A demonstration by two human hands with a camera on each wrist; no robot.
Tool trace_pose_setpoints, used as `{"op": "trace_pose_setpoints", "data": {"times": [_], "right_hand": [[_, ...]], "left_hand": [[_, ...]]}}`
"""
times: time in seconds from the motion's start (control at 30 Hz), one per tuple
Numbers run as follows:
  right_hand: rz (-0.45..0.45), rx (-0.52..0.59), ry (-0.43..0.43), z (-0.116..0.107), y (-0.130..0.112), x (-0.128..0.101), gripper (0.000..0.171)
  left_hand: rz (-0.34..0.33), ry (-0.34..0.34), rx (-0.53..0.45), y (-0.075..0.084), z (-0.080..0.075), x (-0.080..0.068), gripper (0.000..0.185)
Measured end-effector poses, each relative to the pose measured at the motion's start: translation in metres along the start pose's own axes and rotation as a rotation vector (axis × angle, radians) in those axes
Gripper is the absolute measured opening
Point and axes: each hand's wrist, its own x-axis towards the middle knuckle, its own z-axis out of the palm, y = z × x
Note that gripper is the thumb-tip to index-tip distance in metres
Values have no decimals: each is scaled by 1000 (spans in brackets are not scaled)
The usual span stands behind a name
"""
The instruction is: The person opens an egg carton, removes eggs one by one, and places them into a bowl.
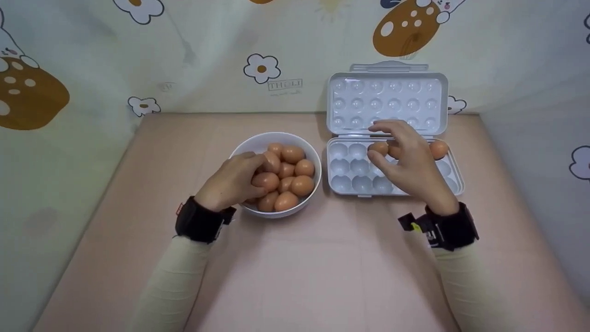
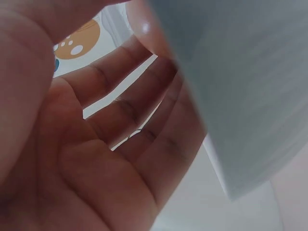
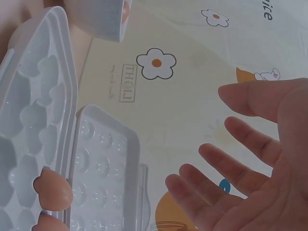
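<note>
Eggs [image 1: 283, 177] under both hands

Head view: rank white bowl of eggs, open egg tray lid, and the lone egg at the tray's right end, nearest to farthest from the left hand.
1. White round bowl of brown eggs: under the left hand, whose fingers touch the eggs.
2. Upright white plastic egg tray lid: right and behind, against the wall.
3. Lone brown egg: far right end of the tray's back row.
</note>
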Motion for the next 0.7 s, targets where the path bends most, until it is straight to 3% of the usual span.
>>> {"op": "trace_pose_setpoints", "data": {"times": [0.23,0.4,0.7], "right_hand": [[-2,15,3,1,0,0,46],[-9,-3,14,-1,1,-1,45],[-12,-77,3,-7,7,2,50]], "left_hand": [[-11,-4,-9,-3,-2,-3,36],[19,11,-14,-2,-3,-3,35],[160,120,71,9,-1,-2,30]]}}
